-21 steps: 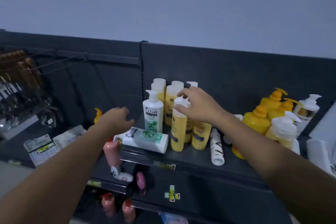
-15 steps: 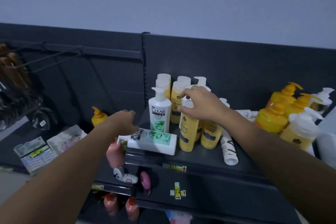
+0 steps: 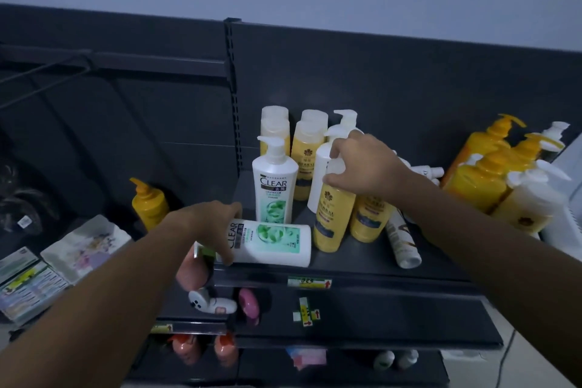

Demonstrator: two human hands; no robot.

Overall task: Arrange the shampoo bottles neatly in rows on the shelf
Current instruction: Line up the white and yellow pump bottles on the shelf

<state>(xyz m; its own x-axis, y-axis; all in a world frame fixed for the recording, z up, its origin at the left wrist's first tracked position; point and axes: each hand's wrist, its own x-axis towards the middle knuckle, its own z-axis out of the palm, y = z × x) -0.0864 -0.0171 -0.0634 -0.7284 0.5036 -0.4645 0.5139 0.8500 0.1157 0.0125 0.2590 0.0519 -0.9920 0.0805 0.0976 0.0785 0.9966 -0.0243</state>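
Shelf [image 3: 362,264]: "CLEAR" bottles [image 3: 274,186], upright, fallen

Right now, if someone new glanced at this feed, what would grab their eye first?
Probably the white and green Clear bottle lying on its side at the shelf's front edge, with the left hand closing on its cap end. Next, the right hand gripping the top of a yellow bottle in the crowded middle cluster. Behind the fallen one, a second Clear bottle stands upright.
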